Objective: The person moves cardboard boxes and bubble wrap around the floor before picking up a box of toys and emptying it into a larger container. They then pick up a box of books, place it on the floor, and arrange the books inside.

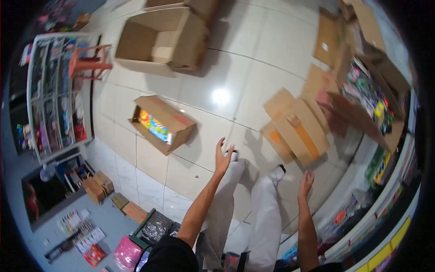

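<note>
My left hand [222,157] hangs in the air over the tiled floor, thumb and fingers spread, with nothing in it. Ahead and to its left lies a small cardboard box [174,119], its open end showing brightly coloured packaging [155,127]. My right hand [306,182] is low on the right, apart from everything; it holds nothing, and its fingers look loosely extended. Just beyond it is a cardboard box with orange tape [302,136], its flaps spread out.
A large open carton [156,41] lies on its side at the upper left. Another carton [362,104] at the right holds mixed packets. Near a glass display case [56,95] stands a red stool [90,63]. Stocked shelves [362,213] line the right side.
</note>
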`<action>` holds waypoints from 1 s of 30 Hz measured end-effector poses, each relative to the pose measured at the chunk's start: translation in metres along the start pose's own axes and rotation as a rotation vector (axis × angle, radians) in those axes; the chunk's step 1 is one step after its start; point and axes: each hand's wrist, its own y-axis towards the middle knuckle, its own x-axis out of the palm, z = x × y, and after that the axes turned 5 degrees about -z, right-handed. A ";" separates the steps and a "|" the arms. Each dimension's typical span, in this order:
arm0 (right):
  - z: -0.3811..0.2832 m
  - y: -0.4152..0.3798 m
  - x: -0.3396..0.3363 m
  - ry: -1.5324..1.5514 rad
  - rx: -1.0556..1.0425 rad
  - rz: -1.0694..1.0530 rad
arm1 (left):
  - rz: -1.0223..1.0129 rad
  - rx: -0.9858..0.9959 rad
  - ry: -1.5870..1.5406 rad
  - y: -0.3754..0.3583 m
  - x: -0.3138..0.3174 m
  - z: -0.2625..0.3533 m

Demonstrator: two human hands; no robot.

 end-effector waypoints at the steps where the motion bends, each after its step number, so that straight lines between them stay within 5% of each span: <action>1: 0.010 -0.007 0.010 -0.086 -0.040 -0.076 | 0.090 0.071 0.096 0.001 -0.039 -0.014; 4: -0.003 -0.039 0.059 -0.337 -0.070 -0.242 | 0.338 0.106 0.348 0.012 -0.162 -0.053; 9: -0.009 -0.077 0.219 -0.339 -0.239 -0.517 | 0.750 -0.359 0.245 0.060 -0.296 -0.169; 13: -0.061 -0.143 0.408 -0.499 -0.471 -0.639 | 0.447 -0.669 0.080 0.092 -0.356 -0.239; 16: -0.136 -0.205 0.521 -0.718 -0.500 -0.779 | 0.352 -0.744 -0.265 0.126 -0.372 -0.241; 17: -0.142 -0.213 0.559 -0.621 -0.699 -0.768 | 0.350 -0.706 -0.273 0.142 -0.376 -0.264; 19: -0.166 -0.232 0.612 -0.919 -0.773 -0.756 | 0.424 -0.701 -0.279 0.169 -0.380 -0.290; 22: -0.166 -0.234 0.670 -1.168 -0.941 -0.639 | 0.653 -0.505 -0.014 0.195 -0.382 -0.282; 24: -0.152 -0.225 0.692 -1.409 -0.960 -0.599 | 0.626 -0.507 -0.007 0.208 -0.391 -0.284; 25: -0.146 -0.225 0.696 -1.296 -1.100 -0.446 | 0.612 -0.496 -0.013 0.216 -0.391 -0.283; 28: -0.178 -0.210 0.672 -1.125 -0.833 -0.737 | 0.469 -0.467 0.301 0.220 -0.409 -0.332; 29: -0.178 -0.203 0.666 -1.074 -0.778 -0.743 | 0.413 -0.557 0.094 0.216 -0.412 -0.325; 30: -0.180 -0.194 0.669 -1.008 -0.740 -0.743 | 0.397 -0.424 -0.087 0.203 -0.411 -0.299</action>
